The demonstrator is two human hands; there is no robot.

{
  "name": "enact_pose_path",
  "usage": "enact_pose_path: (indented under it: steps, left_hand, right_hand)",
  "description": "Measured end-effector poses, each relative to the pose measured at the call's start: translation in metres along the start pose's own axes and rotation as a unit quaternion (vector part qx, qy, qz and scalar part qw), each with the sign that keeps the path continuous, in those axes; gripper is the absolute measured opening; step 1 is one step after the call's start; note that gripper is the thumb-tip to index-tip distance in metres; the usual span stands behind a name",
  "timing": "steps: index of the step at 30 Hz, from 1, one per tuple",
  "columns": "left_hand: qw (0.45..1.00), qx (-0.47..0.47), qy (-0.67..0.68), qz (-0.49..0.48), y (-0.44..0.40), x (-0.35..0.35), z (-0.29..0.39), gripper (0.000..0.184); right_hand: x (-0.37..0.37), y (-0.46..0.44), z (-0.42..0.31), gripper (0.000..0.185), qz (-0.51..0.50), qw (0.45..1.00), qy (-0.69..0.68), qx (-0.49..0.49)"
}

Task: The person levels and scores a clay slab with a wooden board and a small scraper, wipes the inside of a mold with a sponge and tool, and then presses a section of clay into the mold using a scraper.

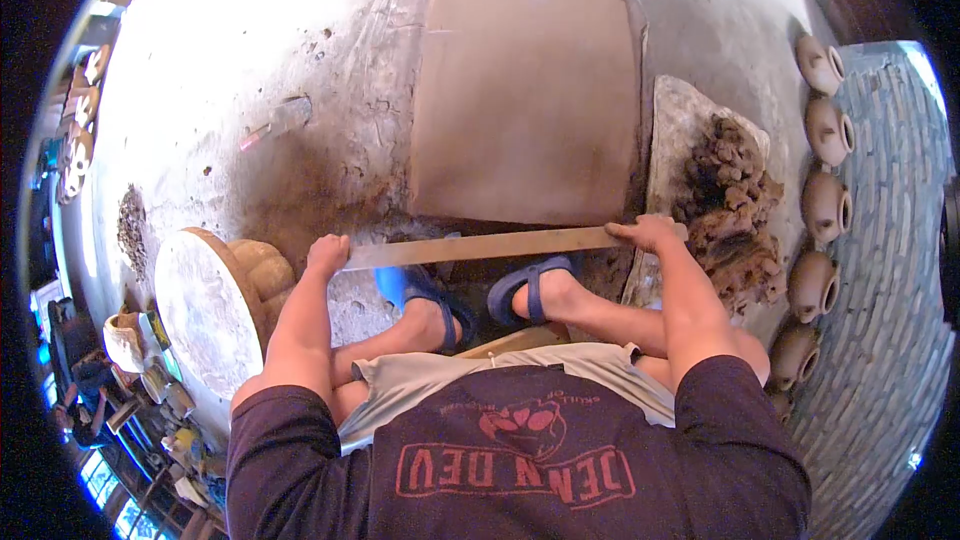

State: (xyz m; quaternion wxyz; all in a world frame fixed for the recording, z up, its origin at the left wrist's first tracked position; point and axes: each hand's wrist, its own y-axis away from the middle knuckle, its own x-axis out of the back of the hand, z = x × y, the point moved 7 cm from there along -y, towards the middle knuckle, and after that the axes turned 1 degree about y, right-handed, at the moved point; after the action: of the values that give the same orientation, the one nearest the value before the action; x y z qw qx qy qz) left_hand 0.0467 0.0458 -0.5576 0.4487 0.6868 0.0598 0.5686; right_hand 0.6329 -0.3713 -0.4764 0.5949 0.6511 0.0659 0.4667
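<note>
Left hand (328, 254) and right hand (650, 232) grip 1 strip (490, 246) (brown slab (525, 90) ahead, lumps (727, 155) rightward).

There are two hands (328, 254) (648, 232), one long flat stick (480, 246), one big clay slab (525, 90), two blue sandals (506, 302), one round disc (203, 310) and at least five clay pots (824, 208).

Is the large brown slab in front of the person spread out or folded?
Spread out: the brown slab lies as one broad, smooth sheet, with no fold showing.
</note>
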Motion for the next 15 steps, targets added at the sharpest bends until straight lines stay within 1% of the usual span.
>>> enact_pose_path:
  steps: [2, 5, 8, 10, 11, 14, 15]
  left_hand:
    - [1.0, -0.009, 0.002, -0.001, -0.002, -0.006, -0.005, 0.055]
    - [0.999, 0.014, 0.022, -0.041, 0.011, 0.004, 0.006, 0.054]
    - [0.997, -0.015, -0.008, -0.074, -0.012, -0.052, -0.026, 0.056]
    - [0.995, 0.013, 0.011, -0.1, -0.001, -0.055, -0.027, 0.057]
    - [0.993, 0.026, 0.021, -0.115, 0.006, -0.057, -0.026, 0.058]
    - [0.988, -0.003, 0.012, -0.155, 0.003, -0.085, -0.038, 0.06]
    - [0.985, -0.017, -0.001, -0.17, 0.001, -0.091, -0.04, 0.058]
  right_hand:
    - [0.002, -0.002, -0.001, 0.125, 0.002, 1.0, 0.003, -0.002]
    - [0.004, -0.002, -0.002, 0.125, -0.009, 1.0, 0.006, -0.009]
    - [0.011, 0.005, -0.01, 0.122, -0.044, 0.999, 0.012, -0.023]
    - [0.035, 0.029, -0.026, 0.119, -0.058, 0.997, 0.02, -0.039]
    - [0.032, 0.025, -0.025, 0.118, -0.067, 0.996, 0.019, -0.052]
    - [0.028, 0.021, -0.024, 0.117, -0.086, 0.992, 0.013, -0.086]
    - [0.034, 0.029, -0.028, 0.117, -0.086, 0.992, 0.01, -0.092]
